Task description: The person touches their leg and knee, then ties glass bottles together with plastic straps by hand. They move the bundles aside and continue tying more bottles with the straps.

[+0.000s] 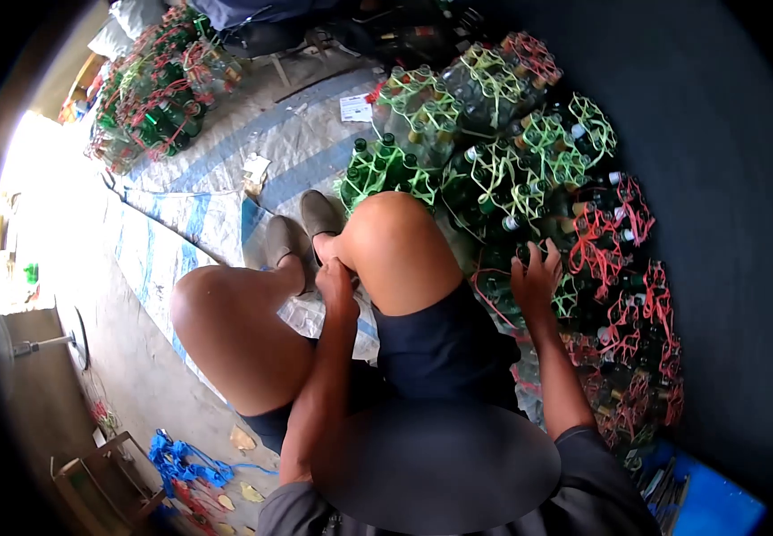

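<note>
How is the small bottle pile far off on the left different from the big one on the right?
The small pile is one heap, but the big pile stretches out long. The person's right hand is at the big pile, while no hand is at the small pile. Both have green bottles, with red and green string around them.

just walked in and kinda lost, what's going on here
The right hand is spread over bottles bundled in red and green string; whether it touches any is unclear. The left hand is between the bent knees. Another tied bundle sits across the striped sheet.
</note>
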`<move>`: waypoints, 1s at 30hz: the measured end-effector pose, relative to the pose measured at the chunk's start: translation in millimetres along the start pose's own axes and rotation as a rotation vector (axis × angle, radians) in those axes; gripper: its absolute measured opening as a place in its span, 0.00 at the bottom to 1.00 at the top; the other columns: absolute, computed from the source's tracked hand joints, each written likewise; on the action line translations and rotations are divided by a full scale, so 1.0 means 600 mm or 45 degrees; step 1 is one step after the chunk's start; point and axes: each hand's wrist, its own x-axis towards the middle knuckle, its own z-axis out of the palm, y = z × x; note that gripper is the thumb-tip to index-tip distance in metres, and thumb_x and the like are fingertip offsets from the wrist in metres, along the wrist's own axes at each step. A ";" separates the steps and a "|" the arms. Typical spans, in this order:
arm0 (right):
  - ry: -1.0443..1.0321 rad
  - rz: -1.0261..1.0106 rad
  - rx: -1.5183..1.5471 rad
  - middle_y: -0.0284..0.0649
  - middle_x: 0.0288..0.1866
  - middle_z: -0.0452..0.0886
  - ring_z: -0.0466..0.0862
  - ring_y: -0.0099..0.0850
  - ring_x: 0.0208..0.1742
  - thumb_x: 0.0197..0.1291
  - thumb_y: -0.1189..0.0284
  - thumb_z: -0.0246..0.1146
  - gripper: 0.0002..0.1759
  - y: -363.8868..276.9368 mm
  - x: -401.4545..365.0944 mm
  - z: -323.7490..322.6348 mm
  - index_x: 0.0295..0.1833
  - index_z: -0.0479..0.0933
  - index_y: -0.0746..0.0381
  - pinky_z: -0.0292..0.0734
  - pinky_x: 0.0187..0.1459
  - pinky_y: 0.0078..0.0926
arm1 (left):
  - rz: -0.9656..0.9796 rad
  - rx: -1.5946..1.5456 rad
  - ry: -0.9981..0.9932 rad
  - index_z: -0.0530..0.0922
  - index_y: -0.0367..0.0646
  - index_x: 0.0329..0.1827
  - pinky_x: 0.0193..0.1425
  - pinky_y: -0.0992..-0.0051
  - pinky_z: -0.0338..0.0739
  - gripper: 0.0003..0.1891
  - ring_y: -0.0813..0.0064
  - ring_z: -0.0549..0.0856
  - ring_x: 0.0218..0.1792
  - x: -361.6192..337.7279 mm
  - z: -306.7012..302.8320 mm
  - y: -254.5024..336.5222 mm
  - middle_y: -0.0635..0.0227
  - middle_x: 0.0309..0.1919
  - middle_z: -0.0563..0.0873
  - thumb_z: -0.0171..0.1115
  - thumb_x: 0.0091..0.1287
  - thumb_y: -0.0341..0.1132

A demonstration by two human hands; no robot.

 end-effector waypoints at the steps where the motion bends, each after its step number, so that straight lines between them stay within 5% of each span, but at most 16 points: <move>1: -0.013 0.009 0.013 0.55 0.80 0.72 0.72 0.61 0.77 0.70 0.61 0.72 0.27 -0.001 0.003 -0.005 0.69 0.83 0.62 0.65 0.77 0.62 | 0.177 -0.071 -0.085 0.85 0.38 0.47 0.32 0.72 0.76 0.16 0.74 0.83 0.29 0.010 -0.003 -0.007 0.68 0.35 0.87 0.57 0.81 0.43; 3: -0.016 -0.053 -0.014 0.53 0.78 0.74 0.72 0.60 0.77 0.69 0.62 0.72 0.25 -0.005 0.014 -0.020 0.67 0.83 0.61 0.65 0.77 0.62 | 0.334 -0.227 -0.272 0.85 0.38 0.44 0.32 0.72 0.74 0.15 0.76 0.82 0.29 0.090 -0.037 -0.064 0.69 0.33 0.86 0.58 0.82 0.42; 6: -0.017 -0.052 0.071 0.47 0.74 0.79 0.76 0.55 0.75 0.69 0.64 0.73 0.22 -0.028 0.043 -0.042 0.65 0.85 0.60 0.69 0.76 0.56 | 0.300 -0.466 -0.346 0.86 0.33 0.48 0.37 0.73 0.77 0.17 0.77 0.84 0.33 0.057 -0.029 -0.014 0.68 0.35 0.88 0.60 0.83 0.41; 8: -0.024 -0.094 0.128 0.47 0.73 0.78 0.77 0.54 0.74 0.67 0.67 0.73 0.25 -0.031 0.059 -0.033 0.68 0.83 0.59 0.72 0.75 0.55 | 0.448 -0.249 -0.337 0.84 0.25 0.68 0.51 0.73 0.83 0.24 0.73 0.90 0.46 -0.033 -0.020 0.076 0.60 0.50 0.93 0.64 0.84 0.41; 11: -0.047 -0.133 0.152 0.47 0.73 0.77 0.78 0.55 0.72 0.64 0.69 0.74 0.29 -0.038 0.085 -0.012 0.71 0.81 0.59 0.73 0.74 0.56 | 0.520 -0.201 -0.134 0.83 0.24 0.68 0.51 0.74 0.82 0.24 0.74 0.89 0.46 -0.065 -0.004 0.132 0.61 0.49 0.93 0.66 0.83 0.39; 19: -0.120 -0.194 0.108 0.43 0.65 0.82 0.81 0.53 0.64 0.62 0.75 0.73 0.25 -0.004 0.126 0.048 0.66 0.82 0.57 0.80 0.65 0.51 | 0.530 -0.241 -0.254 0.84 0.34 0.71 0.67 0.68 0.84 0.22 0.69 0.87 0.58 -0.181 -0.007 0.305 0.61 0.58 0.90 0.70 0.82 0.40; 23: -0.027 -0.292 0.120 0.39 0.62 0.83 0.81 0.50 0.61 0.60 0.79 0.73 0.25 0.005 0.128 0.052 0.64 0.84 0.55 0.81 0.65 0.48 | 0.612 -0.033 -0.369 0.86 0.36 0.71 0.68 0.66 0.85 0.20 0.68 0.89 0.65 -0.211 -0.017 0.366 0.60 0.67 0.90 0.68 0.84 0.39; 30: 0.051 -0.279 0.072 0.39 0.62 0.84 0.81 0.49 0.61 0.63 0.75 0.72 0.21 -0.005 0.125 0.060 0.62 0.84 0.56 0.81 0.63 0.46 | 0.806 0.634 -0.614 0.88 0.36 0.68 0.67 0.67 0.85 0.20 0.68 0.91 0.62 -0.228 0.025 0.452 0.59 0.61 0.93 0.70 0.82 0.41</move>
